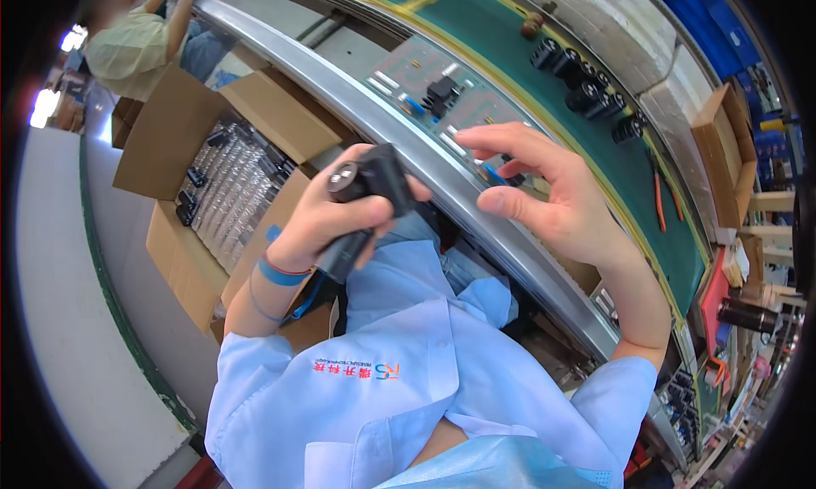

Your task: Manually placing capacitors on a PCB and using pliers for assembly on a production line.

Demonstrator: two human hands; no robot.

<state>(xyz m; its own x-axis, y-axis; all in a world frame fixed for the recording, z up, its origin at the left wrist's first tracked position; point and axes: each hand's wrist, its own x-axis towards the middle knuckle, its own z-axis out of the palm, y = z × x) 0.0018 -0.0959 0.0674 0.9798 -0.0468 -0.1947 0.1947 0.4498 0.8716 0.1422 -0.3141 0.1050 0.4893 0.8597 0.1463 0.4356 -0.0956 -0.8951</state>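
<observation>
My left hand (327, 217) is closed around several black cylindrical capacitors (387, 179), held above the lap beside a metal rail. One capacitor shows its round end (342, 181). Below the palm another dark cylinder (343, 255) sticks out. Over the rail, my right hand (552, 191) is raised with its fingers apart and nothing in them. It is nearest to a circuit board (486, 115), which it partly hides. A neighbouring circuit board (408, 68) carries black and blue parts.
An open cardboard box (166, 242) at the left holds more black capacitors in clear plastic packing. Across the metal rail (340, 89), several capacitors (586, 89) stand on the green mat (518, 72). Orange-handled pliers (660, 200) lie there too. Another person (132, 51) sits at the far left.
</observation>
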